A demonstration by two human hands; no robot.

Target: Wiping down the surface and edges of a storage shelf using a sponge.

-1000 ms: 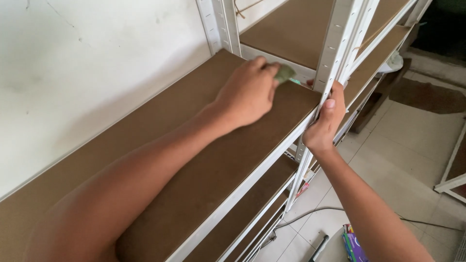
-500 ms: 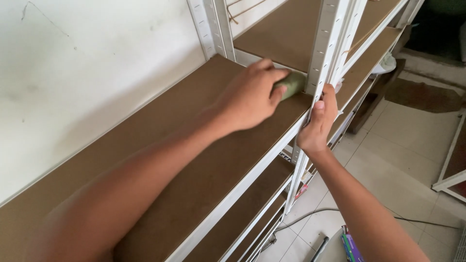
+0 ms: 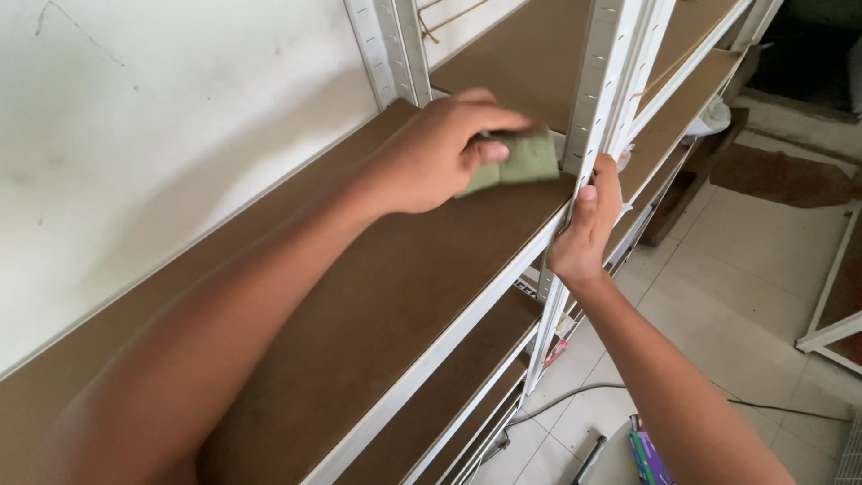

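Green cloth (image 3: pixel 514 162) sits pinched in the left hand (image 3: pixel 440 153), fingers closed on it, pressed onto the brown shelf board (image 3: pixel 377 305) at its far right end, just beside the white slotted upright (image 3: pixel 600 99). Right hand (image 3: pixel 588 229) is wrapped tight around that upright near the shelf's front rail (image 3: pixel 449 346), bracing it. Step looks like wiping the board at the corner by the post. Working right up to the post would call for light pressure and keeping the cloth flat against the metal edge. No containers on this shelf; the board is bare apart from the cloth. Lower shelves hold items too hidden to identify. Tiled floor (image 3: pixel 718 314) below has a cable (image 3: pixel 575 400) and a purple-edged object (image 3: pixel 648 449), well apart.
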